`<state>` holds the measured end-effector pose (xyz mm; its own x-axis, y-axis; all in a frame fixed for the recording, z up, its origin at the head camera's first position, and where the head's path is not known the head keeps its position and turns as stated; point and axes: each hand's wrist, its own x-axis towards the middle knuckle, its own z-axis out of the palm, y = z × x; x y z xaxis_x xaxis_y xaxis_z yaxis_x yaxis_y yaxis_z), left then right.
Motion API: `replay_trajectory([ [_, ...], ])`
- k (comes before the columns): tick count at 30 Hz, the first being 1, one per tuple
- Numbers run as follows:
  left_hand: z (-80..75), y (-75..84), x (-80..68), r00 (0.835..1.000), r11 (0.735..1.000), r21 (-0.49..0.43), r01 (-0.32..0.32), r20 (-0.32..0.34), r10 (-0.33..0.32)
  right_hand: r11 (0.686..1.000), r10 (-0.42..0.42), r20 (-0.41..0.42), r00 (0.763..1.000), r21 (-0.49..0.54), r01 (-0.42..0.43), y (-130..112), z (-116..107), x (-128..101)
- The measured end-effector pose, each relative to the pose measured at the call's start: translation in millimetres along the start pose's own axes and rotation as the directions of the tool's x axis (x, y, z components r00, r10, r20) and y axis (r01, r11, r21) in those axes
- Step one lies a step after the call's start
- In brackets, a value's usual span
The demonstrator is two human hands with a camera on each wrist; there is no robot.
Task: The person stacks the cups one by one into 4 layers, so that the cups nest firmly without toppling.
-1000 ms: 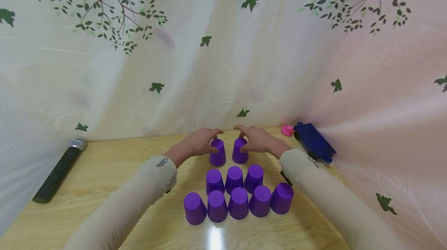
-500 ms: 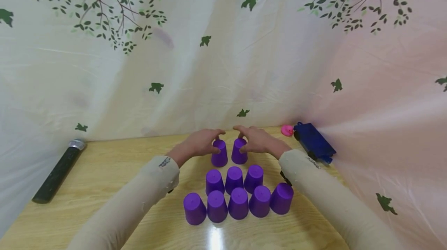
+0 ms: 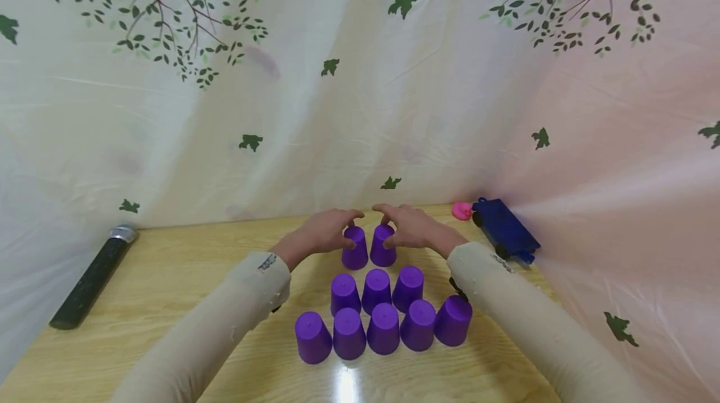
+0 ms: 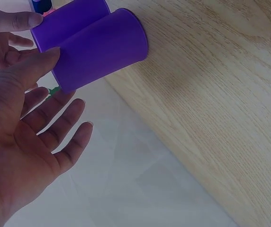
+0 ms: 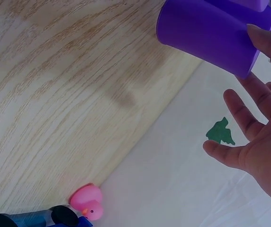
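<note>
A person in pale sleeves reaches both arms over a wooden table (image 3: 169, 265). Near the middle of the head view, two purple cups stand upside down, side by side and touching.

The left hand (image 3: 323, 231) is on the left cup (image 3: 355, 248). In the left wrist view the thumb (image 4: 33, 71) lies against the side of that cup (image 4: 100, 49), and the other fingers (image 4: 62, 123) are spread out straight behind it. So the hand touches the cup but is not wrapped round it.

The right hand (image 3: 410, 227) is on the right cup (image 3: 383, 245) in the same way. In the right wrist view the thumb (image 5: 268, 42) rests on the cup (image 5: 206, 33), and the other fingers (image 5: 242, 113) stick out loose and straight.

Closer to the bottom of the head view stand more upside-down purple cups: a row of three (image 3: 376, 289), then a row of five (image 3: 384, 328) in front of it. The rows sit close together.

At the left edge of the head view a dark torch with a silver end (image 3: 90, 281) lies on the table. At the right, by the back edge, is a blue toy car (image 3: 505, 229) with a small pink duck (image 3: 462, 210) just beside it. A white curtain with green leaves (image 3: 360, 78) hangs behind the table.
</note>
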<state>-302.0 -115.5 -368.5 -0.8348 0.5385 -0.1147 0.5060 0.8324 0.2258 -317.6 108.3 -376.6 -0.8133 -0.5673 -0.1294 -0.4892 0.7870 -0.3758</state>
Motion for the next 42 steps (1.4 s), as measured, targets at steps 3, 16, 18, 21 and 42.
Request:
replay_trajectory([
  [3,0.3,0.1,-0.3,1.0,1.0,0.002,-0.002,-0.003,0.002,1.0,-0.003,-0.003,1.0,-0.002,0.003,-0.4,0.3,0.4],
  [16,0.4,0.3,-0.3,1.0,1.0,-0.016,0.008,-0.001,-0.008,1.0,0.002,0.002,1.0,0.015,-0.002,1.2,-0.9,-0.6],
  [18,0.0,-0.2,-0.3,1.0,1.0,-0.025,0.01,-0.002,-0.01,1.0,0.005,0.001,1.0,0.016,-0.005,1.8,-2.2,-1.3],
  [21,0.2,-0.8,0.0,1.0,0.999,-0.035,0.01,0.0,-0.01,1.0,0.006,0.0,1.0,0.018,-0.006,2.4,-3.5,-1.7],
  [42,-2.4,4.0,-0.7,1.0,0.999,-0.033,0.015,0.025,-0.014,0.999,-0.007,0.023,1.0,0.052,0.006,3.8,-4.1,-2.7],
])
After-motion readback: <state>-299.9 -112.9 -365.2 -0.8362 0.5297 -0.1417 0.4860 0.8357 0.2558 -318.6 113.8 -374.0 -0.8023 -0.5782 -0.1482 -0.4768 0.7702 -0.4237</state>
